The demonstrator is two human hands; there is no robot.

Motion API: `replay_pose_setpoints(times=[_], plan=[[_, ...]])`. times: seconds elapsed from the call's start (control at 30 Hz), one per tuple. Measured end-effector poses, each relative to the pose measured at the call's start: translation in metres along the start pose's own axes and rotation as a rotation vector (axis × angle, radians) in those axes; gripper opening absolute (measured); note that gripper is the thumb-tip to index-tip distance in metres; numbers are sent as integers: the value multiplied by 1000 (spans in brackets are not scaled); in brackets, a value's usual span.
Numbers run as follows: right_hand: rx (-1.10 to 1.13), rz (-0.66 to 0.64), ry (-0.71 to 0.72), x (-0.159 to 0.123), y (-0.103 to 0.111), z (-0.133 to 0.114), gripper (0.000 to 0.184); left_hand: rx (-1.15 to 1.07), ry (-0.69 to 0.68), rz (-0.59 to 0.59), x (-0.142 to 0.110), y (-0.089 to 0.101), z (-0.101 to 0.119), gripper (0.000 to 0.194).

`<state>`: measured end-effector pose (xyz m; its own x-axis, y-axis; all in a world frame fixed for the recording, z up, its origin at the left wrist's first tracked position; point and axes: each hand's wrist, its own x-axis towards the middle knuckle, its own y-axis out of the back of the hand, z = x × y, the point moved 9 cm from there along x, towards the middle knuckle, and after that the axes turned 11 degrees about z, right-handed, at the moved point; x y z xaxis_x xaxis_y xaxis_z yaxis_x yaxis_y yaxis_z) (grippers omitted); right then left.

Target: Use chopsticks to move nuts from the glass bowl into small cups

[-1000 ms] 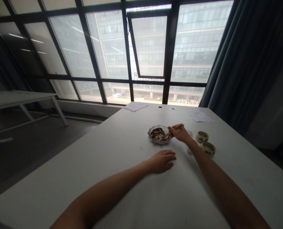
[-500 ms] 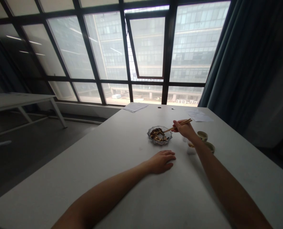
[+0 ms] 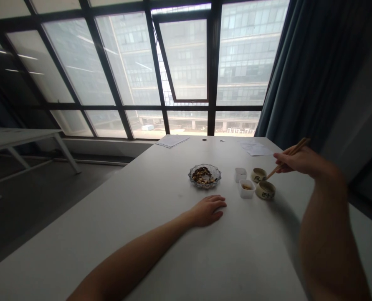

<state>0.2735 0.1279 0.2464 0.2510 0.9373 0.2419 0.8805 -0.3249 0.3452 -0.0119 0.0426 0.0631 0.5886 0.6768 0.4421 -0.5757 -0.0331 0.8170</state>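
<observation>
My right hand [image 3: 303, 161] grips a pair of wooden chopsticks [image 3: 281, 165], whose tips point down at two small ceramic cups. The nearer cup [image 3: 266, 191] and the farther cup [image 3: 259, 174] both carry dark characters. Whether anything is between the tips is too small to tell. Left of the cups stand a clear plastic container [image 3: 246, 192] with some brownish bits and another small plastic container [image 3: 240, 177]. A scalloped glass bowl [image 3: 190, 179] holds mixed nuts or beans. My left hand [image 3: 207, 210] lies flat on the table in front of the bowl, fingers spread.
The white table [image 3: 160, 225] runs toward the windows. Papers [image 3: 172, 141] lie at its far left corner and more sheets [image 3: 257, 148] at the far right. A blue curtain [image 3: 279, 88] hangs on the right. Another white table [image 3: 26, 136] stands at the left.
My right hand has carried the chopsticks from the glass bowl rightward to above the cups, uncovering the containers. The left hand stays flat in place; the view has shifted slightly.
</observation>
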Motion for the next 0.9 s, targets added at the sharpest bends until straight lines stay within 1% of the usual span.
replay_pose_setpoints(times=[0.1,0.13,0.23,0.4,0.5,0.6,0.8,0.9], plan=[[-152,-66,-154,4,-11,21,22,9,7,-4,0,0,0,37],[-174,-94,-175,6,-16,24,19,12,8,-5,0,0,0,37],[-184,-149,-201,13,-29,32,14,13,7,-9,0,0,-1,37],[-187,-230,-213,18,-43,43,17,4,1,-9,0,-1,0,37],[-207,-273,-201,18,-51,45,17,0,0,-6,0,0,0,37],[-218,-253,-179,20,-49,43,17,-1,-2,-5,1,0,1,37],[-210,-140,-155,15,-30,29,13,1,-1,-3,1,0,0,37],[-235,-121,-157,10,-25,25,15,1,-1,-5,1,0,0,37]])
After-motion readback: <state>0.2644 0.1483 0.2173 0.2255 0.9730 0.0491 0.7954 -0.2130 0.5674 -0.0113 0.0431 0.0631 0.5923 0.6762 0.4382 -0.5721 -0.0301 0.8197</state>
